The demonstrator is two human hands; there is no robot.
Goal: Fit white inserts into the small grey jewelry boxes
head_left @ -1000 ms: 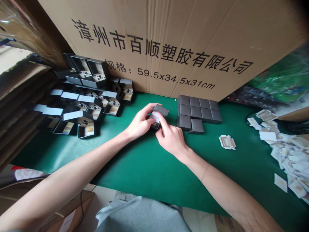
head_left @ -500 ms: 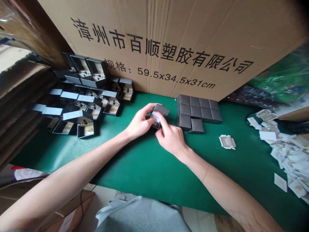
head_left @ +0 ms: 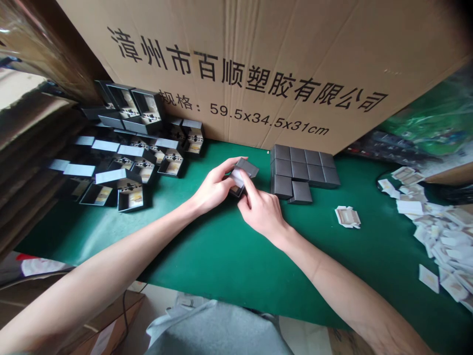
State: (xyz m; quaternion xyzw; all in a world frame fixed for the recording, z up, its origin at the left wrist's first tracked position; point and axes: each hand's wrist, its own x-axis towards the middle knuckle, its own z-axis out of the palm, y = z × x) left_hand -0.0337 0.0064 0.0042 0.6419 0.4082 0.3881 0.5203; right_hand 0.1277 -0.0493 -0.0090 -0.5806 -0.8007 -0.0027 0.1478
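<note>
My left hand [head_left: 215,186] is closed around a small dark grey hinged box [head_left: 247,166], which stands with its lid raised. A white piece [head_left: 236,176] shows inside the lid. My right hand [head_left: 263,209] reaches in from the other side, its index finger pressed against the white piece. The right thumb is at the box's near edge and the other fingers are curled. Part of the box's interior is hidden by my fingers.
Several open boxes [head_left: 131,197] stand at the left, some stacked. Closed dark boxes [head_left: 308,170] form a block right of my hands. One white insert [head_left: 347,217] lies on the green table [head_left: 221,261], and a pile of them [head_left: 447,236] is at the far right. A large carton [head_left: 207,29] stands behind.
The left thumb has shifted slightly left, and more of the box's lid shows now. The right index finger stays on the white piece. Everything else is unchanged.
</note>
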